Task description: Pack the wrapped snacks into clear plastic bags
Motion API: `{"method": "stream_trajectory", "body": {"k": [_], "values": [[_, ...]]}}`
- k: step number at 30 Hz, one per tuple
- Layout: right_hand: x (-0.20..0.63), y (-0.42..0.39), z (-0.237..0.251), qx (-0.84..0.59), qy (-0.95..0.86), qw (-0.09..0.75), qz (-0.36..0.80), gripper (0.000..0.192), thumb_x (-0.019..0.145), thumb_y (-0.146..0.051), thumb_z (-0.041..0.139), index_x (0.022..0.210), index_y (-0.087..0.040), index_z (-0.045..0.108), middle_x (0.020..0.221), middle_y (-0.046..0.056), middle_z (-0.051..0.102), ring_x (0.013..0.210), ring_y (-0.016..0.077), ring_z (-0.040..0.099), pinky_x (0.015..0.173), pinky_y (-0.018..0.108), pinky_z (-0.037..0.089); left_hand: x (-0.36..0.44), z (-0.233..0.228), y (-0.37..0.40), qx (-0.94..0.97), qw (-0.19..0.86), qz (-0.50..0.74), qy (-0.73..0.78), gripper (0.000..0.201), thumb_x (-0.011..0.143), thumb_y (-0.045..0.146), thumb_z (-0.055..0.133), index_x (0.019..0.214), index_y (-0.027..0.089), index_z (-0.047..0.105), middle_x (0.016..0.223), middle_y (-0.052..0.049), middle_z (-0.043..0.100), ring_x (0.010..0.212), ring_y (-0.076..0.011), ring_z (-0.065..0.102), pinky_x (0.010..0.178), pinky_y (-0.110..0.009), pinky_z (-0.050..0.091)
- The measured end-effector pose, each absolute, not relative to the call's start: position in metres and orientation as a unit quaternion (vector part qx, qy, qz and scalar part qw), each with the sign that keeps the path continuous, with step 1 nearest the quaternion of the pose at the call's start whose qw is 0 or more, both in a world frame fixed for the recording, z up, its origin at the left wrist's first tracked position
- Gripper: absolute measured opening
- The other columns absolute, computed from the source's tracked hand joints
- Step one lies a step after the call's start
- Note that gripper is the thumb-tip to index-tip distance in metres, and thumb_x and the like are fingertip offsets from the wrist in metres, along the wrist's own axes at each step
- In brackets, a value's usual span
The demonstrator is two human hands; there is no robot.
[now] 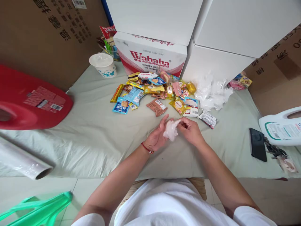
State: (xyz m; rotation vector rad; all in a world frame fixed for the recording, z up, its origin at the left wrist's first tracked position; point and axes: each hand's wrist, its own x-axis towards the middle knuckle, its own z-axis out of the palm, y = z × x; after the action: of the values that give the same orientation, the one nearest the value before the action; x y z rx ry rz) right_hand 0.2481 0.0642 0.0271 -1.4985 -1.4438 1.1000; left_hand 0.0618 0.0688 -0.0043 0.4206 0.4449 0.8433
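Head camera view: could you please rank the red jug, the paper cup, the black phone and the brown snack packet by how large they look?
1. red jug, though it lies nearer the camera
2. paper cup and black phone look about alike, so I leave them unranked
3. brown snack packet

2 hands (172, 131) around a crumpled, probably plastic bag (171, 129), snack packets (155, 92) beyond.

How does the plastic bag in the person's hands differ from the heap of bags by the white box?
The thin plastic bag is a single one, crumpled between the left hand and right hand; the heap of bags is several, lying untouched on the cloth. The heap looks bigger. Both are whitish and translucent.
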Motion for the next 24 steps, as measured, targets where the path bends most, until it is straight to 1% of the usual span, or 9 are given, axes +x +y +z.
{"method": "stream_trajectory", "body": {"k": [2,4,8,10,12,15,17,21,24], "values": [[0.250,0.063,0.022,-0.607,-0.530,0.397,0.439,0.021,0.081,-0.044,0.074,0.083,-0.023,0.072,0.068,-0.002,0.059,0.062,0.0150,0.050,0.059,0.028,0.040,0.060,-0.003,0.070,0.251,0.830,0.439,0.234,0.093,0.062,0.036,0.098,0.145,0.039,0.058,0.162,-0.004,0.046,0.149,-0.0288,0.043,0.113,-0.039,0.047],[0.251,0.060,0.020,-0.609,-0.505,0.412,0.453,0.025,0.080,-0.047,0.076,0.082,-0.023,0.071,0.068,-0.002,0.059,0.061,0.0144,0.048,0.057,0.027,0.039,0.058,0.000,0.072,0.281,0.813,0.444,0.251,0.089,0.059,0.022,0.099,0.139,0.033,0.063,0.154,-0.007,0.055,0.143,-0.0285,0.050,0.112,-0.037,0.046],[0.251,0.057,0.017,-0.586,-0.409,0.502,0.488,0.029,0.078,-0.049,0.080,0.082,-0.024,0.066,0.066,-0.004,0.054,0.055,0.0110,0.039,0.050,0.024,0.033,0.051,0.005,0.075,0.248,0.828,0.438,0.249,0.056,0.072,0.026,0.091,0.123,0.023,0.067,0.119,-0.009,0.072,0.115,-0.0296,0.069,0.100,-0.046,0.054],[0.253,0.056,0.017,-0.569,-0.346,0.553,0.500,0.032,0.075,-0.049,0.082,0.082,-0.024,0.064,0.067,-0.005,0.053,0.054,0.0102,0.038,0.049,0.023,0.031,0.047,0.005,0.078,0.229,0.829,0.449,0.243,0.050,0.075,0.025,0.087,0.120,0.023,0.066,0.116,-0.008,0.073,0.113,-0.0308,0.070,0.097,-0.048,0.056],[0.256,0.054,0.020,-0.544,-0.314,0.584,0.514,0.034,0.072,-0.052,0.083,0.087,-0.026,0.067,0.079,-0.002,0.061,0.059,0.0117,0.045,0.052,0.024,0.038,0.045,0.003,0.081,0.213,0.832,0.454,0.238,0.049,0.076,0.026,0.083,0.122,0.022,0.066,0.119,-0.009,0.074,0.118,-0.0320,0.069,0.097,-0.047,0.056],[0.252,0.048,0.023,-0.520,-0.346,0.550,0.555,0.041,0.072,-0.057,0.084,0.098,-0.027,0.073,0.105,0.005,0.070,0.078,0.0175,0.060,0.066,0.030,0.052,0.047,0.001,0.081,0.208,0.840,0.445,0.231,0.055,0.077,0.029,0.073,0.131,0.020,0.066,0.130,-0.010,0.072,0.125,-0.0314,0.064,0.102,-0.043,0.052],[0.241,0.041,0.024,-0.514,-0.416,0.486,0.571,0.037,0.073,-0.053,0.087,0.094,-0.025,0.076,0.110,0.006,0.071,0.092,0.0206,0.064,0.079,0.033,0.054,0.049,0.000,0.077,0.224,0.847,0.425,0.226,0.061,0.077,0.028,0.070,0.137,0.019,0.066,0.129,-0.009,0.073,0.124,-0.0305,0.065,0.103,-0.040,0.050],[0.225,0.034,0.027,-0.507,-0.522,0.416,0.545,0.031,0.084,-0.053,0.079,0.081,-0.022,0.071,0.092,0.003,0.068,0.087,0.0188,0.062,0.081,0.032,0.052,0.050,0.000,0.072,0.246,0.852,0.415,0.204,0.066,0.078,0.030,0.071,0.142,0.021,0.063,0.127,-0.008,0.073,0.124,-0.0295,0.064,0.105,-0.039,0.047],[0.247,0.054,0.043,-0.534,-0.535,0.460,0.466,0.033,0.085,-0.053,0.078,0.081,-0.022,0.068,0.083,0.000,0.065,0.077,0.0156,0.058,0.074,0.029,0.050,0.045,-0.001,0.076,0.242,0.853,0.430,0.173,0.061,0.082,0.041,0.069,0.140,0.023,0.063,0.142,-0.010,0.064,0.132,-0.0313,0.058,0.108,-0.045,0.047]]}}
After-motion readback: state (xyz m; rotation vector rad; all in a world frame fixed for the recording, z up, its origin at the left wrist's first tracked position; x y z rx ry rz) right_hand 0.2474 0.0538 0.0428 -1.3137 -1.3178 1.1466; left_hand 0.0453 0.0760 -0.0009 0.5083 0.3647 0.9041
